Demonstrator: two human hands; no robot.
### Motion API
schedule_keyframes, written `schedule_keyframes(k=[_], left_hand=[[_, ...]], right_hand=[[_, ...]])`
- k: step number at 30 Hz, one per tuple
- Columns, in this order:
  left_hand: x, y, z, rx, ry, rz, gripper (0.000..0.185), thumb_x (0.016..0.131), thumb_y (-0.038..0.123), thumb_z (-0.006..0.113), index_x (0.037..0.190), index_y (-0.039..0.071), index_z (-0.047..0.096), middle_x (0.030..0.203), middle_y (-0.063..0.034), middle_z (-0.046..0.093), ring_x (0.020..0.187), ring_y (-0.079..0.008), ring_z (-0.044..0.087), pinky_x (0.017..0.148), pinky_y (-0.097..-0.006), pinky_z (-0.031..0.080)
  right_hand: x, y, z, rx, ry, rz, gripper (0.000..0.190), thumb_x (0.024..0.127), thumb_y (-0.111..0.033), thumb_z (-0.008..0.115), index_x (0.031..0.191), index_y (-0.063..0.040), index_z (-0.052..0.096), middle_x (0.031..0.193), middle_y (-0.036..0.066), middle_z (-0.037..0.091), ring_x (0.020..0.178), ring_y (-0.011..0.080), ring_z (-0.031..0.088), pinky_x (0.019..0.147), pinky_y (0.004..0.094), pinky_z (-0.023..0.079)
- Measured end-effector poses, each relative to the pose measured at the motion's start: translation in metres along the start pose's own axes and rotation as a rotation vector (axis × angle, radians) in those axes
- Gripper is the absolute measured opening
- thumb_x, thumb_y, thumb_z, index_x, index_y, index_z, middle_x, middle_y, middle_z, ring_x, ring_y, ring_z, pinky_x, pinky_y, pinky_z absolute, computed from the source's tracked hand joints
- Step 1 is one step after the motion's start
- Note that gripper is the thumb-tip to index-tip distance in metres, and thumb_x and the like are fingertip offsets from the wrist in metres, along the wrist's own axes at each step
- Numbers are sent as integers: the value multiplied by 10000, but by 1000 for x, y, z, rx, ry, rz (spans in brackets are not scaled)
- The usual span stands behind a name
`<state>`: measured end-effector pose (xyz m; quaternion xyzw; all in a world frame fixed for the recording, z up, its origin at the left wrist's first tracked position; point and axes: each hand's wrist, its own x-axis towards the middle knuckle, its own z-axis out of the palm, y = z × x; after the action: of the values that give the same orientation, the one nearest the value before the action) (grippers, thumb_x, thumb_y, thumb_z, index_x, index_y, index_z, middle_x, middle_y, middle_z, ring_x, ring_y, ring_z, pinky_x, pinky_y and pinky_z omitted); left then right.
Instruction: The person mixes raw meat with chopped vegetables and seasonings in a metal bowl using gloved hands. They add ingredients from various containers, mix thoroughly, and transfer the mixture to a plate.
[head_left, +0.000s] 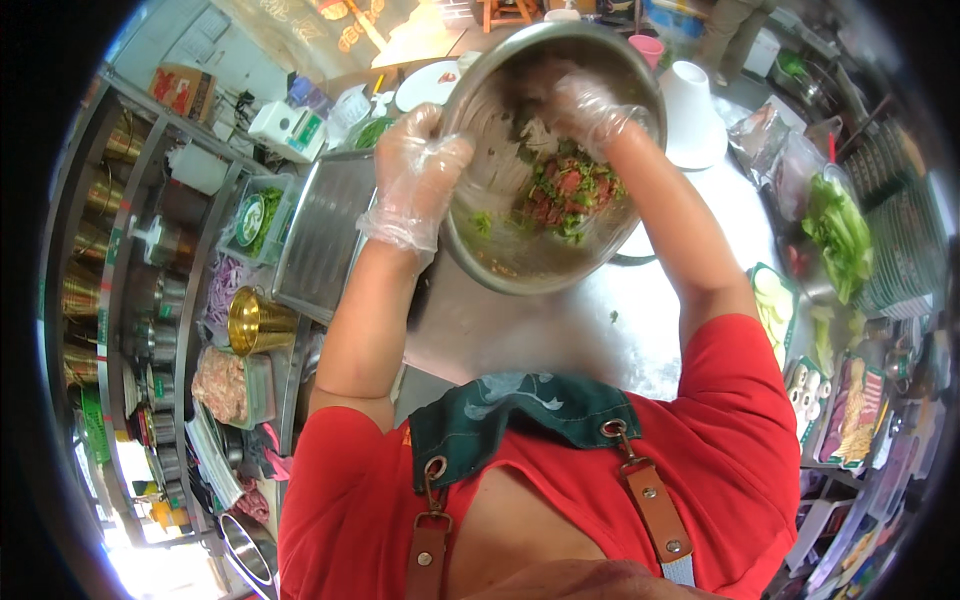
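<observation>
My left hand (421, 171), in a clear plastic glove, grips the left rim of a large stainless steel mixing bowl (536, 279). The bowl is tilted, with its inside facing me. In it lies a mound of red meat pieces mixed with chopped green herbs (571, 186). My right hand (586, 109), also gloved in clear plastic, reaches inside near the bowl's far wall, above the mound. Motion blurs its fingers, so whether they hold anything cannot be made out. Some leafy green bits (481, 223) cling to the bowl's left side.
Beneath the bowl is a steel worktable (495, 334). Left of it are a ribbed metal tray (328, 225), a gold-coloured bucket (259, 322) and raw minced meat (220, 384). A white cone-shaped vessel (686, 116) stands right of the bowl, with lettuce (840, 236) farther right. Another person's legs (731, 34) show behind.
</observation>
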<state>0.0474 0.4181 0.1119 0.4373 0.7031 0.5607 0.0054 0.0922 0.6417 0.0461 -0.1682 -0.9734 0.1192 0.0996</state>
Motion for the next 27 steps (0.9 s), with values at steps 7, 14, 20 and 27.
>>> schedule_keyframes(k=[7,14,20,27], left_hand=[[40,-2,46,37,14,135,133,719,85,599,794,-25,604,695,-51,567,692,-116,493,646,-283,444],[58,1,93,184,-40,224,99,702,53,601,729,-8,528,656,-79,476,632,-167,437,618,-316,421],[58,-12,107,160,-57,274,89,696,41,597,725,-15,534,659,-89,481,624,-185,440,613,-318,423],[57,-9,114,177,-93,368,113,698,50,586,780,-26,573,660,-142,496,583,-237,465,600,-331,448]], right_hand=[[-15,71,19,106,-209,57,341,914,-273,610,1193,-79,637,1194,174,631,1034,305,630,948,400,496],[-30,59,47,429,144,56,388,888,-292,610,1180,-38,630,1179,178,633,1091,332,600,947,406,478],[-48,11,50,501,246,-154,269,830,-215,596,1014,-36,675,1024,167,658,990,340,618,846,403,509],[-47,83,104,-450,210,-158,182,795,-178,565,935,-185,681,1012,49,599,1060,233,555,1006,521,359]])
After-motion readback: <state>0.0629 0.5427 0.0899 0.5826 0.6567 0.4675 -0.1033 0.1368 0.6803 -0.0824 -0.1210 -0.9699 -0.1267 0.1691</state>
